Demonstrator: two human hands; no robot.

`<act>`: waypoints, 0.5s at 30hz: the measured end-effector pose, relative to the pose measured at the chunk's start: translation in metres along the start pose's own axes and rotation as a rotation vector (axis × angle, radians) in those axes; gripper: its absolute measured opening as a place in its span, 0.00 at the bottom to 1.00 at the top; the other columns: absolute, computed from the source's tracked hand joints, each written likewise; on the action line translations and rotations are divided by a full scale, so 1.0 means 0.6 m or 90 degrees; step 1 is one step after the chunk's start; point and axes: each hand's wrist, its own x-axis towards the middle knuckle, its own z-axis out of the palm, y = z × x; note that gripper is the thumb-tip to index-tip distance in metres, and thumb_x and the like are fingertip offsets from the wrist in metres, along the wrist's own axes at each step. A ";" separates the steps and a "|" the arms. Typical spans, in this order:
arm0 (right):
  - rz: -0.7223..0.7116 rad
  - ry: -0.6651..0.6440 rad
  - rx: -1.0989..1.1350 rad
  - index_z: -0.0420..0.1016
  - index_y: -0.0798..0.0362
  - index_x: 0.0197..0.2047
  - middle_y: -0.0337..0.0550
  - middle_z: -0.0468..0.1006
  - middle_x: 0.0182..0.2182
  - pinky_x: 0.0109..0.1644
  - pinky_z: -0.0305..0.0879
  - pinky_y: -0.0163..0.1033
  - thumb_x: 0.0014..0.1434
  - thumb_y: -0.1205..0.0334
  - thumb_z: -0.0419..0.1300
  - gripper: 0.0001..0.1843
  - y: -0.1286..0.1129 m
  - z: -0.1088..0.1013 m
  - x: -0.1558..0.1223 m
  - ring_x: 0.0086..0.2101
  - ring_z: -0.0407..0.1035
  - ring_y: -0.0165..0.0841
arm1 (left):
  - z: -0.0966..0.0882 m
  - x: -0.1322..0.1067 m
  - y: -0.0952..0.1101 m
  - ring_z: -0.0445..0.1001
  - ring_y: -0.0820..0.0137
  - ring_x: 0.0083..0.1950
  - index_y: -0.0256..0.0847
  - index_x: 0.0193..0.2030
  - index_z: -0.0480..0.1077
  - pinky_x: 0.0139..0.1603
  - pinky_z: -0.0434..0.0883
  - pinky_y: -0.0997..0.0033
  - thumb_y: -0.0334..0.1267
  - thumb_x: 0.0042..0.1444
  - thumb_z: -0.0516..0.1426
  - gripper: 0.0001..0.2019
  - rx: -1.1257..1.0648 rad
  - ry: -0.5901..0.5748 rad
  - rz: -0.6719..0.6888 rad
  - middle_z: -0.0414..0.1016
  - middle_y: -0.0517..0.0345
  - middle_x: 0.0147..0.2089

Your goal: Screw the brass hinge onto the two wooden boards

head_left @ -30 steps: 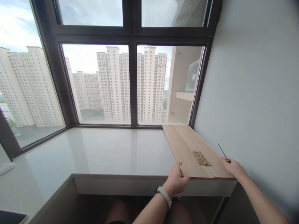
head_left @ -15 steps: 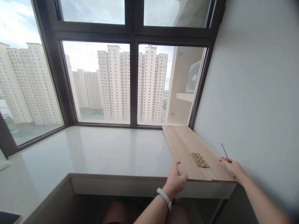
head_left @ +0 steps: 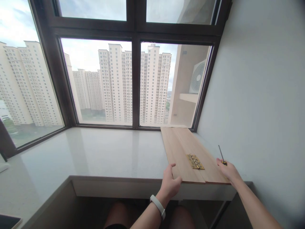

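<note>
Two pale wooden boards lie side by side on the white counter: the left board (head_left: 172, 149) and the right board (head_left: 211, 168). Across their seam sits a brass hinge (head_left: 195, 161), opened flat. My left hand (head_left: 170, 183) grips the near left corner of the left board, thumb and forefinger spread around its edge. In my right hand (head_left: 228, 173) is a screwdriver (head_left: 221, 154) with a black and yellow handle, its thin shaft pointing up. That hand rests by the right board's outer edge; its lower fingers are hidden.
The white counter (head_left: 114, 152) runs along a dark-framed window (head_left: 136, 79). A pale wall (head_left: 257, 95) rises on the right. My knees are below the counter's front edge. A dark flat object (head_left: 9, 221) shows at the lower left.
Both boards and the hinge have shifted left along the counter, away from the wall. My two hands moved left with them, the screwdriver still in the right.
</note>
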 end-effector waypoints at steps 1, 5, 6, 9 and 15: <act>-0.004 -0.006 -0.005 0.75 0.52 0.27 0.53 0.81 0.31 0.38 0.64 0.42 0.53 0.40 0.57 0.22 -0.007 0.009 -0.007 0.35 0.74 0.44 | -0.010 -0.003 -0.002 0.72 0.58 0.58 0.38 0.67 0.61 0.61 0.66 0.63 0.32 0.44 0.62 0.39 0.000 0.011 0.005 0.74 0.46 0.53; -0.025 -0.023 -0.001 0.77 0.54 0.33 0.54 0.82 0.33 0.39 0.64 0.41 0.55 0.38 0.55 0.25 -0.035 0.046 -0.037 0.36 0.75 0.44 | -0.053 -0.013 -0.006 0.73 0.60 0.57 0.38 0.66 0.62 0.61 0.66 0.65 0.33 0.45 0.60 0.38 0.007 0.051 0.016 0.74 0.48 0.53; -0.025 -0.023 0.000 0.78 0.54 0.34 0.55 0.82 0.34 0.39 0.64 0.40 0.56 0.38 0.55 0.26 -0.043 0.055 -0.046 0.37 0.75 0.44 | -0.064 -0.015 -0.005 0.73 0.61 0.57 0.38 0.66 0.62 0.60 0.66 0.65 0.33 0.45 0.60 0.37 0.015 0.063 0.017 0.74 0.49 0.53; -0.020 -0.019 -0.008 0.79 0.54 0.38 0.57 0.83 0.37 0.39 0.65 0.40 0.58 0.38 0.54 0.27 -0.065 0.077 -0.073 0.39 0.76 0.45 | -0.095 -0.023 -0.004 0.73 0.61 0.56 0.39 0.66 0.62 0.60 0.66 0.65 0.34 0.46 0.60 0.36 0.041 0.088 0.013 0.73 0.50 0.53; -0.026 -0.049 -0.017 0.79 0.52 0.39 0.55 0.83 0.38 0.40 0.65 0.39 0.60 0.37 0.51 0.28 -0.113 0.110 -0.130 0.41 0.76 0.45 | -0.154 -0.049 -0.002 0.74 0.62 0.56 0.39 0.64 0.63 0.57 0.68 0.67 0.34 0.48 0.59 0.34 0.062 0.123 0.026 0.73 0.48 0.55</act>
